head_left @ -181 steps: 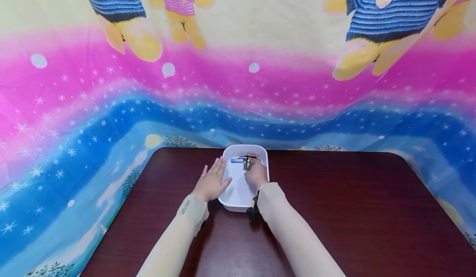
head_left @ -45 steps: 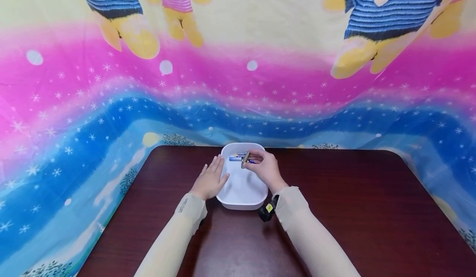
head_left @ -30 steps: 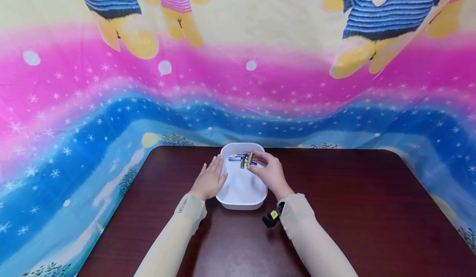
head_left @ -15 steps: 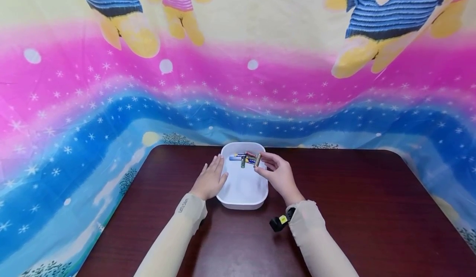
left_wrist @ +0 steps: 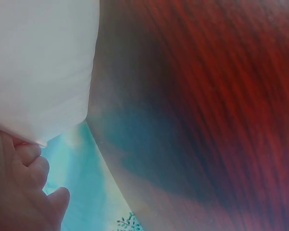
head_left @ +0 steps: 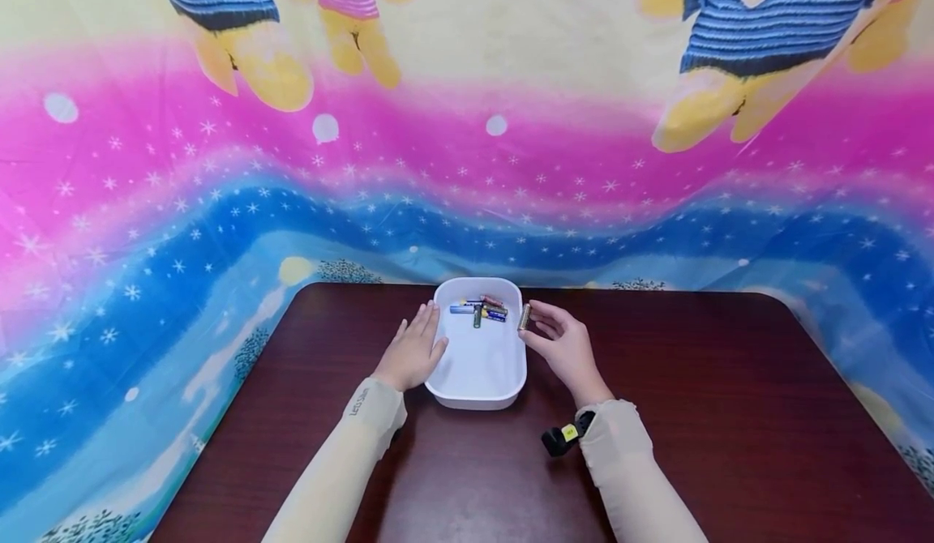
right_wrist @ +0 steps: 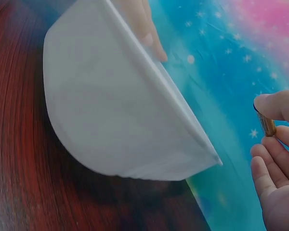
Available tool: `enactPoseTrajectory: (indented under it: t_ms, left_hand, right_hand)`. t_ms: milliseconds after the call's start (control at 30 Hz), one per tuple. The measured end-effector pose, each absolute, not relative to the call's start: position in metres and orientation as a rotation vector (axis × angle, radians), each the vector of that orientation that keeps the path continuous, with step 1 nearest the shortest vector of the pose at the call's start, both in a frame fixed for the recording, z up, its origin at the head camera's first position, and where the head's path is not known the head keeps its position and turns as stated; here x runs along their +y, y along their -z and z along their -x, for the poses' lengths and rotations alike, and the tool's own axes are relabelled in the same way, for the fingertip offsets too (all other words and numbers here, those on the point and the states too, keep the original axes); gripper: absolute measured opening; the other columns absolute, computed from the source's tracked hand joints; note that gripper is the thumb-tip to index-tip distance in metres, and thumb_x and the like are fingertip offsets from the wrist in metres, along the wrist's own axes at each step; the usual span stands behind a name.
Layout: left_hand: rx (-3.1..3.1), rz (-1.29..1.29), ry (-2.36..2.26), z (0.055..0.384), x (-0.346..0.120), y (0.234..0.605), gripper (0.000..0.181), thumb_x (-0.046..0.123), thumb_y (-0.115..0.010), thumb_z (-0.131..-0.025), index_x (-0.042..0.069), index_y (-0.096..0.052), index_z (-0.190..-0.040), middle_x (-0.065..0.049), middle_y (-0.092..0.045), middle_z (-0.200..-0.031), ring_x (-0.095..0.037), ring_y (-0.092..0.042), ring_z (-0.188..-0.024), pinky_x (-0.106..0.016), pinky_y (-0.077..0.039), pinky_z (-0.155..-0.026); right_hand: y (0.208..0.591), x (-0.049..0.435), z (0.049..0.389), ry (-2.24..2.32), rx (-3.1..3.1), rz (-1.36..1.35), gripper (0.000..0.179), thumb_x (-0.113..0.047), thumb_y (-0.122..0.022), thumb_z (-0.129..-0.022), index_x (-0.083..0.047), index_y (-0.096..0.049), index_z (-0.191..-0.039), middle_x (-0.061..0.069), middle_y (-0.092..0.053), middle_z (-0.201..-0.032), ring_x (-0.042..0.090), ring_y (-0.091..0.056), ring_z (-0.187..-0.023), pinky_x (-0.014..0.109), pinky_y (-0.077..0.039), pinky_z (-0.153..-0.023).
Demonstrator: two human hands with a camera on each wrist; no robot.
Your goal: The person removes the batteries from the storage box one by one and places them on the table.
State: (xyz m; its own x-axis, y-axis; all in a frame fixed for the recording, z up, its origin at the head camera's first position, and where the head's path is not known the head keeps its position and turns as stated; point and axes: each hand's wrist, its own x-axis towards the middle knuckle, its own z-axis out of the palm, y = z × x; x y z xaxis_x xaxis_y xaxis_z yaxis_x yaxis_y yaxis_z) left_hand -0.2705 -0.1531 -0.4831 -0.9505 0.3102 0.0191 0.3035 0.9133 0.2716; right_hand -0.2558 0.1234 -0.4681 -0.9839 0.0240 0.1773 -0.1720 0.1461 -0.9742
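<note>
My right hand (head_left: 569, 348) pinches a gold-toned battery (head_left: 524, 317) between thumb and fingers, just over the right rim of a white plastic basin (head_left: 477, 365). In the right wrist view, the same battery (right_wrist: 267, 122) is held by its two ends, above the level of the rim. My left hand (head_left: 411, 352) lies with straight fingers along the basin's left rim, its thumb over the inside. Several more batteries (head_left: 477, 316), blue, green, gold and red, lie in a loose group toward the far end of the basin. The left wrist view shows the fingers (left_wrist: 38, 171) against the basin's outer wall.
The basin stands near the far edge of a dark red-brown wooden table (head_left: 693, 397). A colourful cloth (head_left: 584, 162) with printed bears hangs behind and around the table. A small black device (head_left: 560, 440) is strapped at the right wrist.
The right hand, earlier down among the batteries, has picked up the gold-toned battery and carried it rightward to the basin's right rim. The left hand stays at the left rim.
</note>
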Motion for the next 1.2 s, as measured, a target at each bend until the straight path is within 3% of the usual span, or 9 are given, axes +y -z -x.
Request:
enactPoseTrajectory:
  t_ms: [1200]
  left_hand:
    - [3.056,-0.486,-0.428,0.273,-0.154,0.486,0.068,0.038,-0.039,-0.11,0.002,-0.014,-0.162,-0.011,-0.012,-0.169,-0.029,-0.012,-0.156,-0.053,-0.016,-0.124]
  right_hand:
    - [0.503,0.151,0.27,-1.868,-2.544,-0.092,0.056,-0.002,-0.078,-0.086,0.003,-0.059,-0.138,0.024,-0.061,-0.135,0.037,-0.057,-0.129,0.044,-0.046,-0.109]
